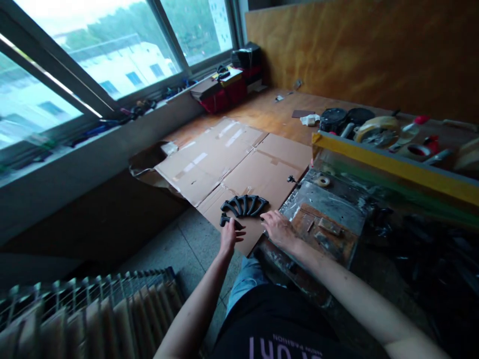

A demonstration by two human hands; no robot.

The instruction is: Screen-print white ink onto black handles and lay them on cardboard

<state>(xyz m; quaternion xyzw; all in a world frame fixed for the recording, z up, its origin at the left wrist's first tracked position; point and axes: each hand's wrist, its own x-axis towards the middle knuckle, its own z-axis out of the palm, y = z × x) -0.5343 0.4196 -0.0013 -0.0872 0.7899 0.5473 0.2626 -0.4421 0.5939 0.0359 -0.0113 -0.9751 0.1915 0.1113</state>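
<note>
My left hand [231, 238] pinches a black T-shaped part [225, 219] at the near edge of the flattened cardboard [258, 172]; its other fingers stick out to the right. Just beyond it, several similar black curved parts [245, 205] lie side by side in a fan on the cardboard. My right hand [279, 227] is by the fan's right end, fingers loosely stretched towards it and holding nothing that I can see. Whether its fingertips touch the cardboard, I cannot tell.
A worn metal plate [346, 199] with a wooden board [305, 224] lies to the right, a tape roll [322, 181] behind. A yellow-edged partition [392, 154] fronts tapes and bottles. Wire racking [86, 309] stands low left; windows [123, 45] line the left wall.
</note>
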